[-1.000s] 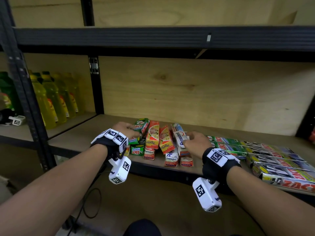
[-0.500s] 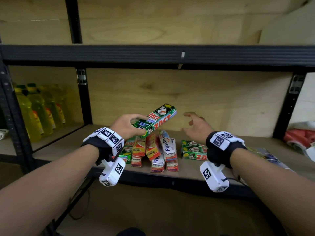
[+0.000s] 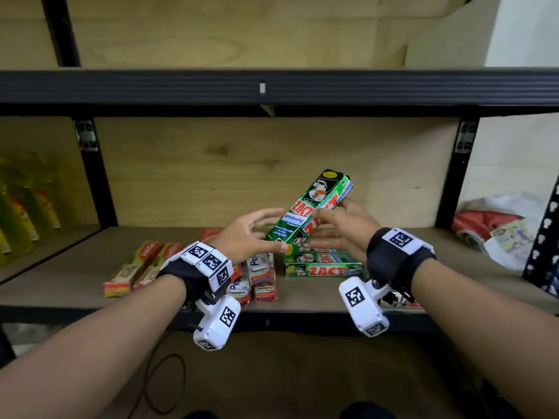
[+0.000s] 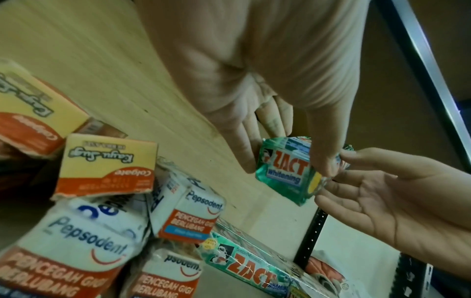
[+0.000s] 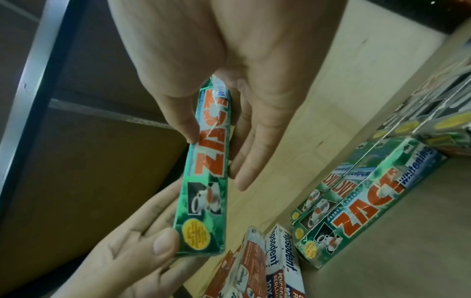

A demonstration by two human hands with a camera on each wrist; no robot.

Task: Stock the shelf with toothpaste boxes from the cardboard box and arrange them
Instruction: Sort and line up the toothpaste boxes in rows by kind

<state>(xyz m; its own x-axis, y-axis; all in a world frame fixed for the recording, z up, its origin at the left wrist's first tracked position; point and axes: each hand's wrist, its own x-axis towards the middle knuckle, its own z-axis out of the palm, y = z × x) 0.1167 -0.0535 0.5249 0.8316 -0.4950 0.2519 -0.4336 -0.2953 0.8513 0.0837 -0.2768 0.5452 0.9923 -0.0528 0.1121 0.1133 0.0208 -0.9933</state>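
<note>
A green ZACT toothpaste box [image 3: 308, 216] [image 4: 285, 169] [image 5: 203, 171] is held tilted above the wooden shelf [image 3: 60, 282], far end up and right. My left hand [image 3: 251, 237] pinches its lower end, thumb [image 5: 163, 244] in front and fingers behind. My right hand [image 3: 341, 225] holds the upper half, thumb [image 5: 183, 125] on the printed face, fingers [image 5: 244, 161] behind it. Below lie more ZACT boxes [image 3: 323, 269] [image 5: 356, 201], Pepsodent boxes [image 3: 260, 273] [image 4: 183, 213] and yellow-orange Colgate boxes [image 3: 145, 261] [image 4: 107, 165]. No cardboard box is in view.
The black beam of the upper shelf [image 3: 272, 86] runs close overhead, with black uprights [image 3: 96, 176] on either side. Yellow bottles [image 3: 18, 213] fill the bay to the left. A red and white bag [image 3: 490, 225] lies at the far right.
The left hand has carried the green box up and to the right and tilted it steeper. The right hand, open beside it before, has taken hold of its upper half.
</note>
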